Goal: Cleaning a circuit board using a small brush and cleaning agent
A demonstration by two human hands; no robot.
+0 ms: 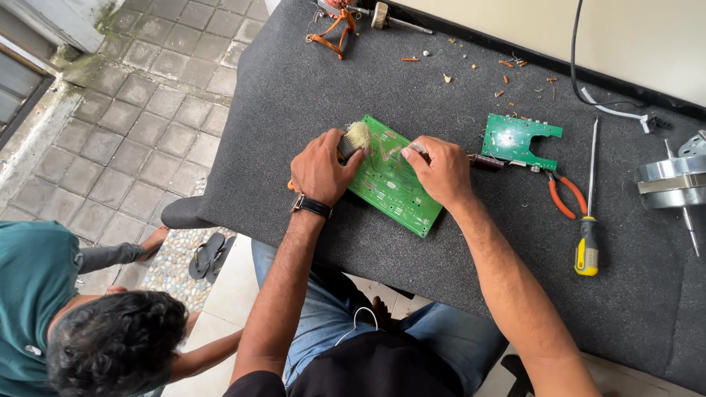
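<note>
Head view: my work at the grey bench (309, 95).
Left hand (320, 169): gripping a brush (354, 138) on the green circuit board (393, 187).
Right hand (440, 167): closed, pressing that board down.

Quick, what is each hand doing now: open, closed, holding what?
Left hand: closed on a paintbrush, its bristles on the green circuit board.
Right hand: pressing down on the same board; no grip on it visible.

Around the large green circuit board (393, 180), bare grey mat (294, 88) lies open beyond and left, while the smaller green board (515, 140), orange-handled pliers (566, 195) and yellow-handled screwdriver (588, 213) crowd its right.
</note>
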